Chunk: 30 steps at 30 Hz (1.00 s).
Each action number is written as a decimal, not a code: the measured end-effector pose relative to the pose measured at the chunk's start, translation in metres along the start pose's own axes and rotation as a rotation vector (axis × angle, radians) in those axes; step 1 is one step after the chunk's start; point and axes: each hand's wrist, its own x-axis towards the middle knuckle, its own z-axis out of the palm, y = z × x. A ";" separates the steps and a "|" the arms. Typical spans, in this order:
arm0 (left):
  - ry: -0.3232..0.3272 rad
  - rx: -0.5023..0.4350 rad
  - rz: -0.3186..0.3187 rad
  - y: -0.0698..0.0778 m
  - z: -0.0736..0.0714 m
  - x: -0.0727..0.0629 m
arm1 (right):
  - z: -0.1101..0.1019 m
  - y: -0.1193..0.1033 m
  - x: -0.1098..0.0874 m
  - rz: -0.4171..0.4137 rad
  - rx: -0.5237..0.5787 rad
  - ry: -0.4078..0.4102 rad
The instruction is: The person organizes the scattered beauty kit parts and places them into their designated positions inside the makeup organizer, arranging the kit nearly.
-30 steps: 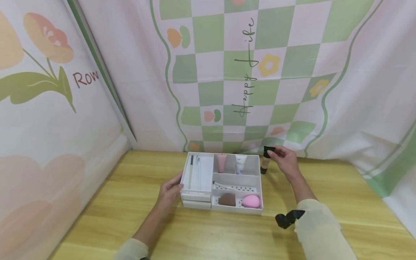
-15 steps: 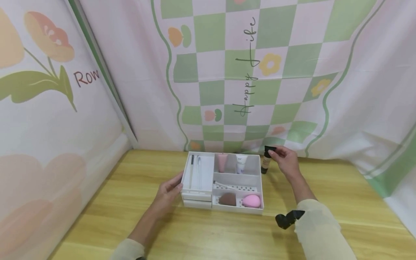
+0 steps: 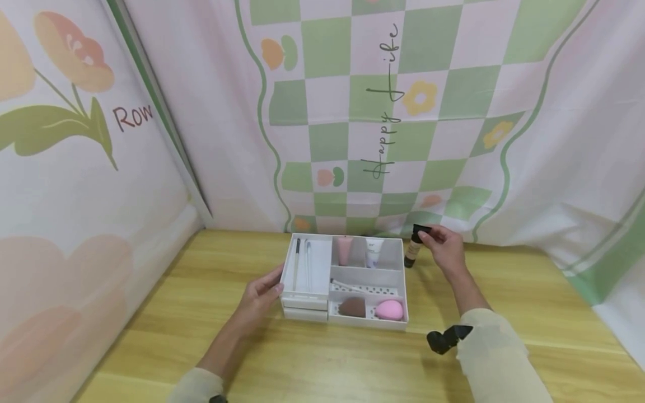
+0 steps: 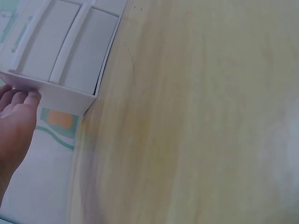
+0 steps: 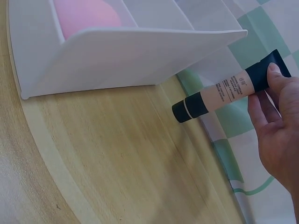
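Observation:
My right hand point(image 3: 444, 249) pinches a foundation tube point(image 3: 414, 247) by its flat black end, between thumb and fingers. The tube is beige with a black cap and hangs tilted, cap down, just right of a white divided organizer point(image 3: 405, 291). Whether the cap touches the table cannot be told. In the right wrist view the tube point(image 5: 227, 91) is beside the organizer's side wall point(image 5: 140, 60), apart from it. My left hand point(image 3: 259, 298) rests against the organizer's left side near the front corner. Fingers point(image 4: 32, 98) touch that side wall in the left wrist view.
Inside the organizer are brushes point(image 3: 296, 263), a pink tube point(image 3: 344, 252), a white tube point(image 3: 373, 253), a thin white stick point(image 3: 347, 286), a brown sponge point(image 3: 353, 307) and a pink sponge point(image 3: 389, 309). Two drawers point(image 3: 304, 309) face front. A patterned curtain point(image 3: 373, 140) hangs behind the wooden table point(image 3: 322, 364).
The foundation tube has tilted a little more, its top leaning right with my right hand. My left hand stays at the organizer. The view has shifted slightly.

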 end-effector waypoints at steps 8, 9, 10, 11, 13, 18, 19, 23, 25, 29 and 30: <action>-0.004 0.015 0.033 -0.002 0.000 0.000 | -0.004 -0.005 -0.002 0.024 -0.049 0.012; -0.003 0.013 0.032 -0.002 0.000 0.000 | -0.004 -0.006 -0.002 0.017 -0.054 0.015; -0.003 0.009 0.031 -0.002 0.000 0.000 | -0.005 -0.007 -0.001 0.008 -0.055 0.020; -0.004 0.010 0.032 -0.002 0.000 0.000 | -0.005 -0.008 -0.001 -0.003 -0.056 0.028; -0.005 0.009 0.028 -0.002 0.000 0.000 | -0.006 -0.012 0.001 -0.022 -0.048 0.037; 0.003 0.012 0.017 -0.001 0.001 0.000 | -0.009 -0.026 0.004 -0.039 -0.030 0.068; 0.007 0.009 0.014 -0.001 0.001 0.000 | -0.010 -0.029 0.004 -0.038 -0.037 0.074; 0.014 -0.003 0.010 0.001 0.002 0.000 | -0.012 -0.041 0.006 -0.049 -0.067 0.083; 0.017 -0.008 0.013 0.001 0.003 0.000 | -0.012 -0.047 0.006 -0.057 -0.066 0.086; 0.014 -0.020 0.029 0.001 0.003 0.000 | -0.013 -0.058 0.006 -0.084 -0.042 0.095; 0.015 -0.022 0.032 0.000 0.003 0.000 | -0.013 -0.062 0.006 -0.091 -0.032 0.094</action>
